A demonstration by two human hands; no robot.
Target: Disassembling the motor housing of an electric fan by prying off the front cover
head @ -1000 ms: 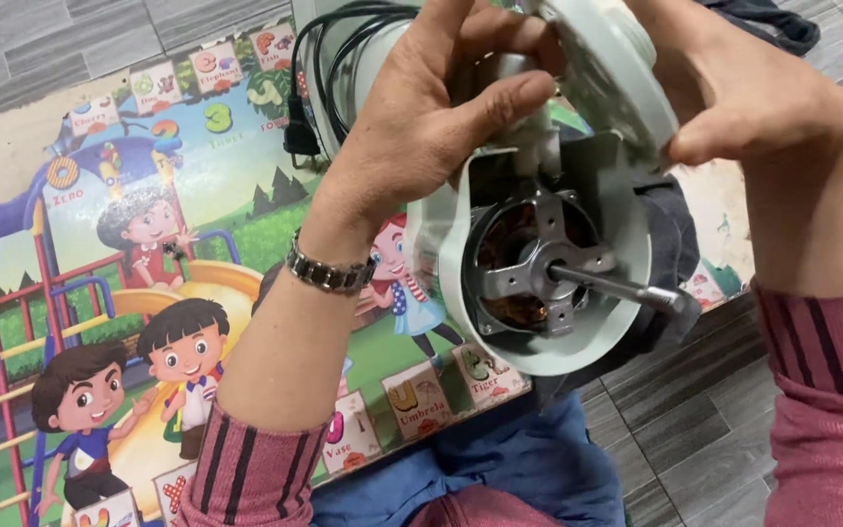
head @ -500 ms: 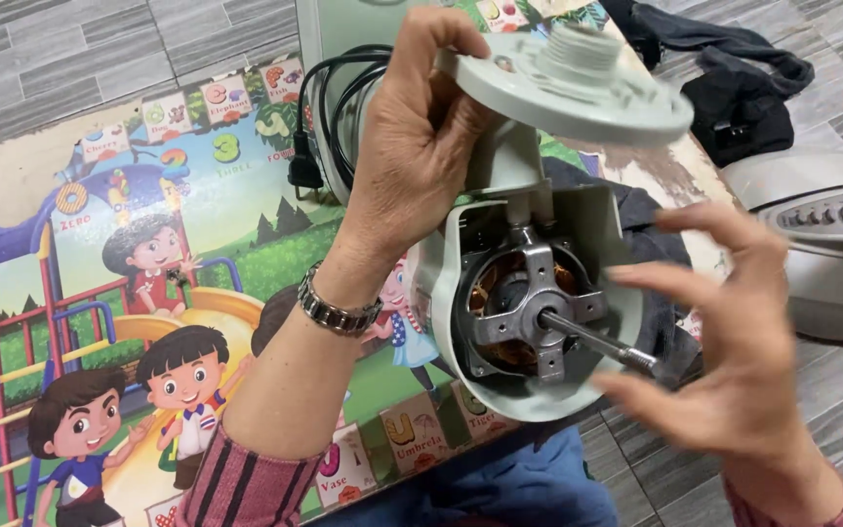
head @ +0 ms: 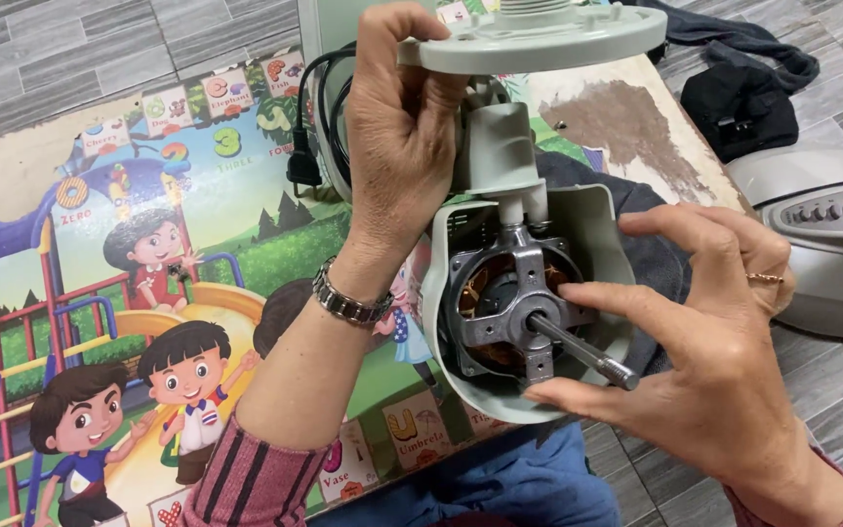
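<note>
Home floor, grey tiles, children's play mat

Play mat: colourful cartoon playground print, lay left of and beneath the hands
Black cable and plug: rested just left of the upper hand
Dark cloth: lay on the grey tiled floor, beyond the lower hand
Fan base with buttons: sat right of the lower hand
</note>
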